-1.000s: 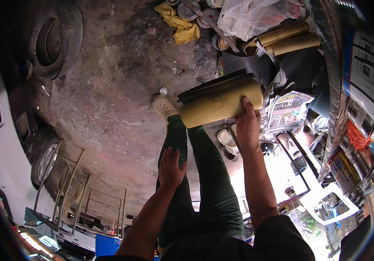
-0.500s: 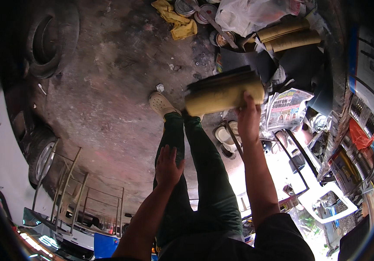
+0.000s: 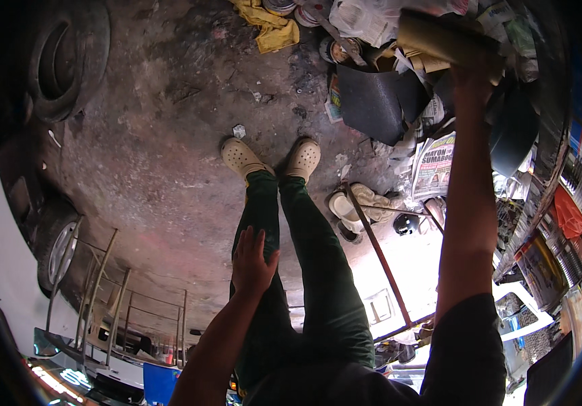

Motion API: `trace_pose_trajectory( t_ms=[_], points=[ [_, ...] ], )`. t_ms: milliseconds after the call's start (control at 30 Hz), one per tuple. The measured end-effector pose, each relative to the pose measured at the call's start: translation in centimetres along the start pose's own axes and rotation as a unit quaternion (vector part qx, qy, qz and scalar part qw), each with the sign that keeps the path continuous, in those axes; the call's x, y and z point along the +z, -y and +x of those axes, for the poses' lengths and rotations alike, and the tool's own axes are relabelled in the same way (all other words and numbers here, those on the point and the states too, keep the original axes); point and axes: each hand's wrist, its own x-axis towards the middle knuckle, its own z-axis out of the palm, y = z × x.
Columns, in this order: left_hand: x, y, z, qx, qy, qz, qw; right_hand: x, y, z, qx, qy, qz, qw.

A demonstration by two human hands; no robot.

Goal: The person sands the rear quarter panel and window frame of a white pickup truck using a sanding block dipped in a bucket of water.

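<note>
Car (image 3: 17, 271), white, lines the left edge, its wheel (image 3: 61, 254) facing inward. A worn tyre (image 3: 91, 61) lies on the floor (image 3: 162, 155) above it, its hollow in shadow. Thin metal racks (image 3: 105, 271) stand beside the car, near a blue panel (image 3: 160, 383) at the lower edge.

The left hand (image 3: 253, 262) is over the left thigh, back up, fingers straight and slightly parted, thumb out; whether it touches the trousers (image 3: 325, 271) I cannot tell. Beige clogs (image 3: 242, 157) are on both feet.

A crumpled yellow cloth (image 3: 276, 32) lies at the top, just beside round cans (image 3: 306, 17) cut by the picture's edge. Another can (image 3: 338, 51) sits lower, a flat stick (image 3: 336, 31) across it; its contents are too dark to tell. Right of these is a whitish plastic bag (image 3: 352, 19), with printed paper showing in or behind it.

Below lie a black sheet (image 3: 375, 101), pale shoes (image 3: 345, 210) by a rusty bar (image 3: 380, 260), and a newspaper (image 3: 432, 169).

At the upper right, the right hand (image 3: 475, 71) holds folded brown paper (image 3: 433, 35) over the pile; shadow and blur hide how its fingers are set. A red bag (image 3: 567, 211) lies farther right, contents hidden.
</note>
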Motion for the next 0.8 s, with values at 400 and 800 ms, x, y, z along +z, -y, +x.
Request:
trace_pose_trajectory(
  t_ms=[400,800],
  points=[
    [-0.4,1.3,-1.3,-0.031,0.002,0.024,0.999,2.6,2.1,2.2,0.215,0.05,-0.078,0.972],
    [-0.5,1.0,-1.3,-0.051,0.005,0.026,0.998,5.8,11.6,-18.8,0.131,0.364,-0.179,0.905]
  ],
)
